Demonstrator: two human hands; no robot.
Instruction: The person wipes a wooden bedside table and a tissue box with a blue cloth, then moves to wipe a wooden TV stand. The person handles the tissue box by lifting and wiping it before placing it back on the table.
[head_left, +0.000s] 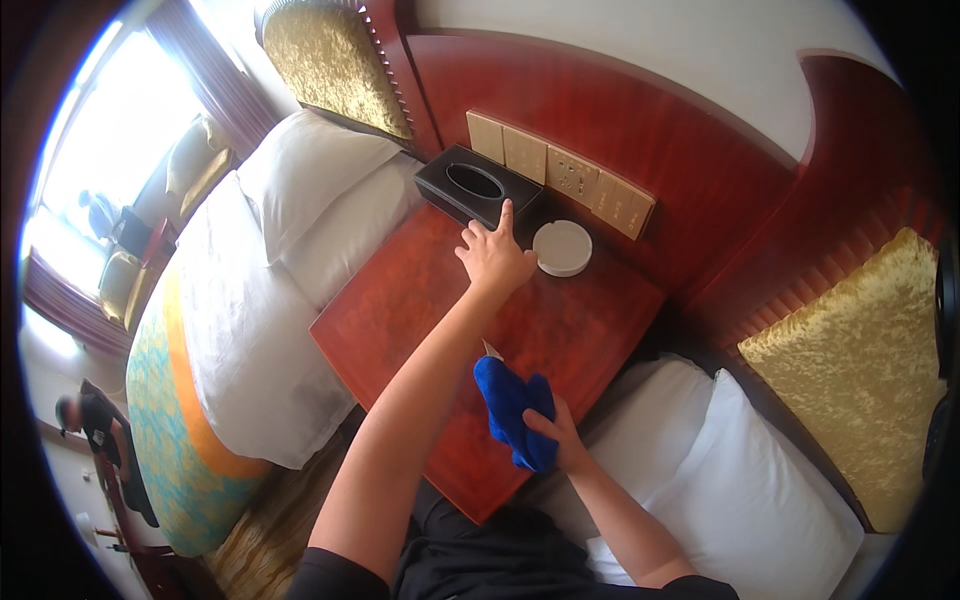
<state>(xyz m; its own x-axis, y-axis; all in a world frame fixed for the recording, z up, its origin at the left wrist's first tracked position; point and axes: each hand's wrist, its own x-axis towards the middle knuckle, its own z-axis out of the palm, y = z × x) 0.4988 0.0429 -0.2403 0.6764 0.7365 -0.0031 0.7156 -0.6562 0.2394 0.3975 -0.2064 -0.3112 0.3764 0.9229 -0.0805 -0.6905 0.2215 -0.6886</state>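
My left hand (495, 253) reaches over the wooden nightstand (420, 300), its index finger extended to the front edge of a black tissue box cover (469, 182). Whether the fingertip touches the cover, I cannot tell. Right beside this hand sits a round white ashtray (562, 247). Lower down, my right hand (555, 431) grips a bunched blue cloth (517, 412) above the nightstand's near part. A small pale pointed piece (492, 350) shows at the cloth's upper end; what it is, I cannot tell.
Beds with white pillows (322, 180) flank the nightstand. A panel of sockets and switches (570, 176) is on the red wooden headboard (600, 97) behind. Another person (112, 442) bends forward at the far left, beyond the bed runner (180, 435).
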